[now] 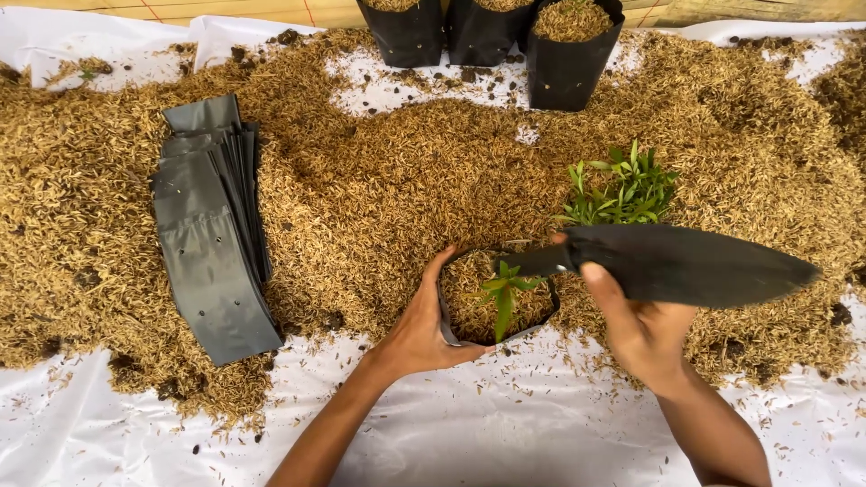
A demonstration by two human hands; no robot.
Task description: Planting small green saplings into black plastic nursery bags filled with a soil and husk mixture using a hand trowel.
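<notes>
On a white plastic sheet [505, 433] heaped with dry, golden rice husk [379, 198], two bare hands worked at a small black grow bag [448, 320].

Cupped around the bag's soft near wall, the left hand [419, 329] steadied it; husk filled it and a green seedling [503, 293] stood upright inside. Closed fingers of the right hand [636, 325] gripped a flat, limp black bag [677, 263] over the rim. More seedlings [622, 191] lay just behind. Flat empty bags [212, 230] were stacked well left; filled bags [505, 41] lined the far edge. Bare sheet lay open nearest the person.
</notes>
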